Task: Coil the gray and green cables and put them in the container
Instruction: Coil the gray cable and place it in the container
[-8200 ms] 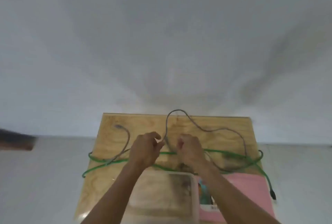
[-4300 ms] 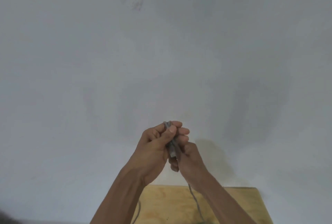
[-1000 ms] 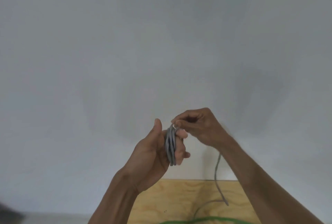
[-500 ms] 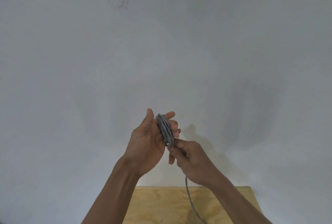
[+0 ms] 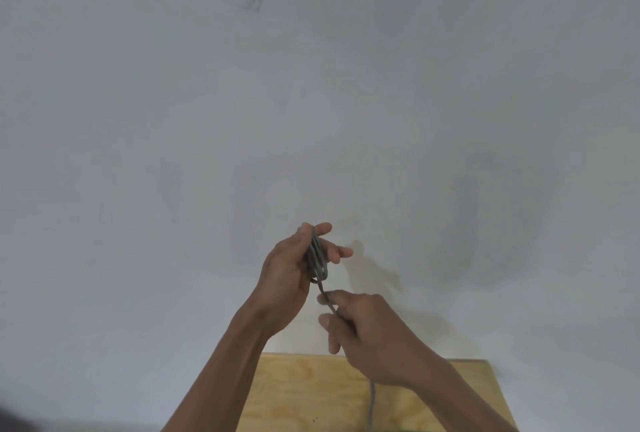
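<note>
Pale wall fills the view above the wooden tabletop (image 5: 311, 393), where gray cable (image 5: 318, 255) loops are held by the left hand (image 5: 291, 272) while the right hand (image 5: 363, 331), at 5 o'clock, pinches the tail; slack could spill them.

The gray cable (image 5: 317, 256) sits as a tight bundle of loops wound around my left hand (image 5: 291, 272), held upright. Its loose tail runs down through my right hand (image 5: 363, 331) and hangs toward the surface (image 5: 304, 393).
</note>
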`<state>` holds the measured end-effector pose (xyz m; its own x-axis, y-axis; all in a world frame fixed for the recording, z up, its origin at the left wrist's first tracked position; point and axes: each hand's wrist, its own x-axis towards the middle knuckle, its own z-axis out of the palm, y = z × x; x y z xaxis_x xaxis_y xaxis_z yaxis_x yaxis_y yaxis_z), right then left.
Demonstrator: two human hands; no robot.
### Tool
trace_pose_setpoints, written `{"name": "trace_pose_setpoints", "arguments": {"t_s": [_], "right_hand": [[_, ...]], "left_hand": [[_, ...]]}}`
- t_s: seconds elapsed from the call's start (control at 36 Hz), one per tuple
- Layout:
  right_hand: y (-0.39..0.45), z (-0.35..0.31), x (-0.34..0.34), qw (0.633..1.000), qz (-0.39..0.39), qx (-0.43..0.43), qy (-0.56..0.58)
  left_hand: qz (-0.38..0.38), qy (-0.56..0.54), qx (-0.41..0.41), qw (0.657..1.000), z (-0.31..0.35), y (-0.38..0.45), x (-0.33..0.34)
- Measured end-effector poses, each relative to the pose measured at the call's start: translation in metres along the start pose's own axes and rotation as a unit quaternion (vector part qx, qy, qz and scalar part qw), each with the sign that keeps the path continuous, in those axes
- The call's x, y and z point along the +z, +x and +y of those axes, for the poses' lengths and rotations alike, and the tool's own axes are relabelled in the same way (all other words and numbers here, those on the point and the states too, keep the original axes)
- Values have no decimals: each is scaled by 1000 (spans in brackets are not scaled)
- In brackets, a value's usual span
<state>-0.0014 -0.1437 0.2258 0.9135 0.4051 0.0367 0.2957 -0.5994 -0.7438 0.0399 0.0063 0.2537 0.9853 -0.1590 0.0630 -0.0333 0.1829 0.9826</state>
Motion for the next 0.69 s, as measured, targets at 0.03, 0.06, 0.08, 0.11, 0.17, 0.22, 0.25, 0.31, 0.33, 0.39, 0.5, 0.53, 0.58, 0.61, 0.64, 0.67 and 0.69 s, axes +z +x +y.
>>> {"name": "trace_pose_setpoints", "arguments": {"t_s": [0.03, 0.06, 0.08, 0.11, 0.17, 0.22, 0.25, 0.31, 0.33, 0.39, 0.5, 0.53, 0.58, 0.61, 0.64, 0.67, 0.69], "right_hand": [[-1, -2, -1, 1000, -4, 0, -11], [-3, -5, -2, 1000, -10, -2, -20], [-4, -8, -5, 999, -12, -6, -31], [-5, -12, -8, 999, -9, -15, -50], [-3, -18, -17, 994, 7, -40, -105], [3, -22, -27, 986, 19, -63, -151], [6, -23, -33, 984, 21, -74, -163], [14, -25, -43, 979, 24, -92, -181], [18, -26, -49, 977, 25, -97, -186], [26, -26, -62, 980, 14, -104, -169], [39, -24, -81, 990, 5, -128, -59], [42, -23, -83, 991, 8, -134, -26], [47, -18, -87, 988, 13, -144, 44], [49, -15, -89, 986, 22, -146, 75], [51, -12, -91, 984, 34, -143, 100], [52, -8, -92, 981, 48, -142, 119], [53, -5, -93, 979, 56, -141, 134]], "left_hand": [[4, 25, 6, 1000, -2, 1, -2], [9, 49, 9, 999, -3, 1, -4], [10, 66, 7, 998, -4, 1, -6], [6, 74, 2, 997, -5, 1, -7], [-11, 104, -10, 994, -9, 0, -10], [-35, 135, -16, 990, -11, -1, -9], [-47, 147, -22, 988, -11, -2, -8], [-73, 168, -30, 983, -10, -5, -5], [-91, 178, -25, 980, -10, -6, -3], [-120, 186, -10, 975, -10, -9, 1], [-147, 166, -35, 974, -18, -12, 3], [-152, 162, -36, 974, -19, -14, 3], [-150, 154, -36, 976, -20, -16, 5], [-147, 147, -37, 977, -19, -18, 6], [-147, 138, -40, 979, -19, -19, 6], [-149, 130, -42, 979, -18, -21, 7], [-152, 123, -42, 980, -17, -23, 9]]}}
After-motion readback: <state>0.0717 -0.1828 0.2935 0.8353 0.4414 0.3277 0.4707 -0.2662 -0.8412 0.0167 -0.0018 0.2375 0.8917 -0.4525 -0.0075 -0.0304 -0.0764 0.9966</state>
